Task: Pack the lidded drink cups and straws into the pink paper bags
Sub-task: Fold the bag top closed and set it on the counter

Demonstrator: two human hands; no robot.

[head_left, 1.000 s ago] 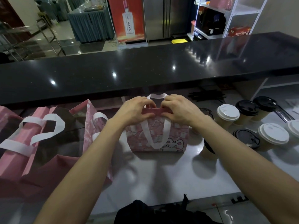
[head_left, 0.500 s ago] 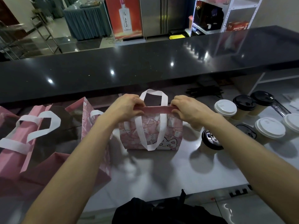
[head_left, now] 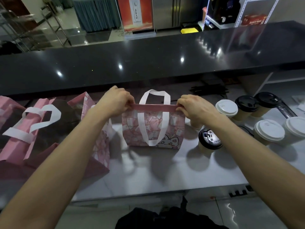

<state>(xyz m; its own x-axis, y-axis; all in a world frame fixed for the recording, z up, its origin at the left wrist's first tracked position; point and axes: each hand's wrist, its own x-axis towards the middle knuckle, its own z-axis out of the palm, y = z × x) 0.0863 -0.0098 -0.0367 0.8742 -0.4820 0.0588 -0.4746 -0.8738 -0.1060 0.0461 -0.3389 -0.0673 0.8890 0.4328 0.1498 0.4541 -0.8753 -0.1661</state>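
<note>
Grip, both hands: left hand point(head_left: 115, 101) and right hand point(head_left: 195, 108) each pinch one end of the folded pink top edge of the small pink paper bag point(head_left: 153, 129), fingers curled tight on the paper, the edge drawn level between them.

Small pink paper bag: centre of frame, upright on the pale bench point(head_left: 148, 171); patterned face with a cartoon cat at its lower right corner; one white handle point(head_left: 145, 129) loops down over the front, a second stands up behind the top edge.

Larger pink paper bags point(head_left: 41, 129): left of frame, standing open with white handles, just beside the left forearm.

Lidded drink cups: right of frame. Black-lidded cup point(head_left: 208, 141) stands nearest the small bag, partly under the right forearm. White-lidded cup point(head_left: 227, 107) behind the right wrist; two more black-lidded cups point(head_left: 246, 104) further right; two white-lidded cups point(head_left: 269, 131) at the right edge.

Straws point(head_left: 209, 90): dark bundle lying at the back of the bench, upper right of centre, under the overhang of the black counter top point(head_left: 148, 60).
</note>
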